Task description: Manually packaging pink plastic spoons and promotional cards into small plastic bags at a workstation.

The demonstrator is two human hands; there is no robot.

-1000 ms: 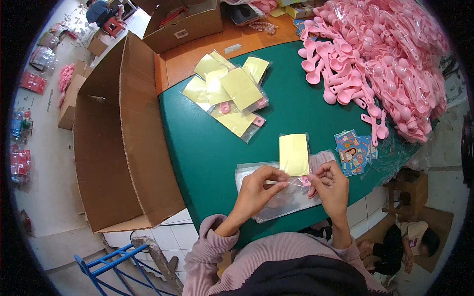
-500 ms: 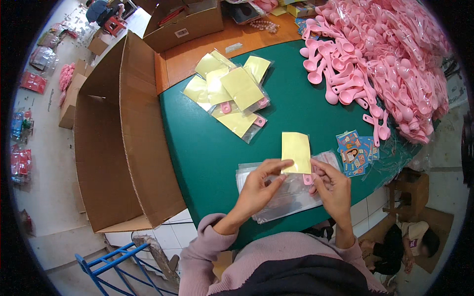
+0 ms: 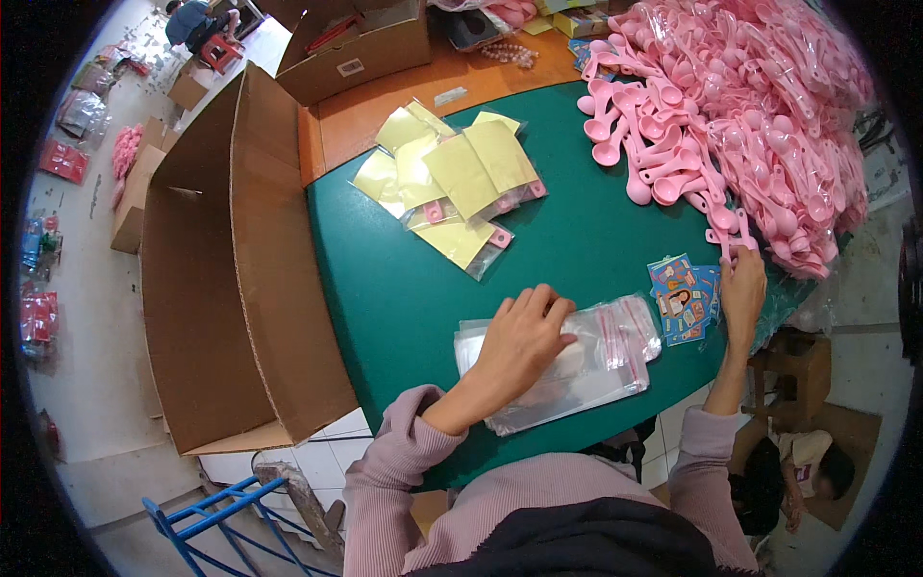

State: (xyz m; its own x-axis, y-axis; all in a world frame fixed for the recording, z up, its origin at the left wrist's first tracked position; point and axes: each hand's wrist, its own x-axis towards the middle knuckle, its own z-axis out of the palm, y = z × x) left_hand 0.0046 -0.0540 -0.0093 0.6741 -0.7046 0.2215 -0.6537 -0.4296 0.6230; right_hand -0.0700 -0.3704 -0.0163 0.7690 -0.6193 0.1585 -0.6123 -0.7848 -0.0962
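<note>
My left hand (image 3: 527, 338) rests over the stack of clear plastic bags (image 3: 601, 370), its fingers loosely bent and the thumb apart, with nothing seen in them. Reaching to the right, my right hand (image 3: 743, 288) has its fingers closed on a pink measuring spoon (image 3: 742, 229) at the near edge of the big heap of pink measuring spoons (image 3: 769, 125). Blue printed cards (image 3: 683, 300) lie between the bags and that hand. Farther off, bagged packets with yellow cards (image 3: 461, 178) are piled up, pink spoon handles showing at their edges.
A tall open cardboard box (image 3: 274, 260) stands along the green table's (image 3: 375, 288) left edge. Another carton (image 3: 361, 53) sits on the orange surface behind. A blue metal frame (image 3: 221, 510) is at lower left. People sit at upper left and lower right.
The yellow-card packet has left my hands, and one more packet lies on the right side of the pile. My right hand has moved right to the spoons; my left is back over the bags.
</note>
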